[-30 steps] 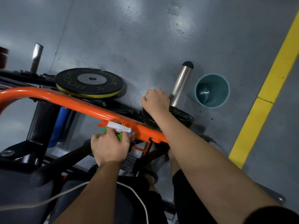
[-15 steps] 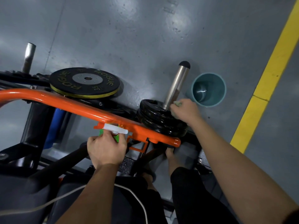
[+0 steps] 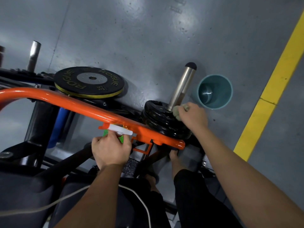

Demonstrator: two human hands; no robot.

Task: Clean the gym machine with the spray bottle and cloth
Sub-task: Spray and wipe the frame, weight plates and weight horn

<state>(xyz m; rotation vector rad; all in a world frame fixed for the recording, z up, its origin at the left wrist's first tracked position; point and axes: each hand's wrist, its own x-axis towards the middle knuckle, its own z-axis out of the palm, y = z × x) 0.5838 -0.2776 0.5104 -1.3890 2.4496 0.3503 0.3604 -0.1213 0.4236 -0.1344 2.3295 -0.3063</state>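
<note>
My left hand (image 3: 110, 150) grips a green spray bottle (image 3: 121, 131) with a white and orange trigger head, held just below the machine's orange bar (image 3: 79, 105). My right hand (image 3: 192, 116) holds a bunched greenish cloth (image 3: 176, 111) against the base of a steel plate post (image 3: 181, 86), on top of a stack of black weight plates (image 3: 162, 122). Most of the bottle's body is hidden behind my left hand.
A black Rogue bumper plate (image 3: 89, 82) lies left of the stack. A teal bucket (image 3: 215, 91) stands on the grey floor right of the post. A yellow floor line (image 3: 269, 89) runs along the right. A second steel post (image 3: 33, 55) rises at far left. My legs and a white cable (image 3: 141, 199) are below.
My right hand moved with the cloth from the left side of the black plate stack to the right, to the base of the steel post. My left hand kept hold of the bottle.
</note>
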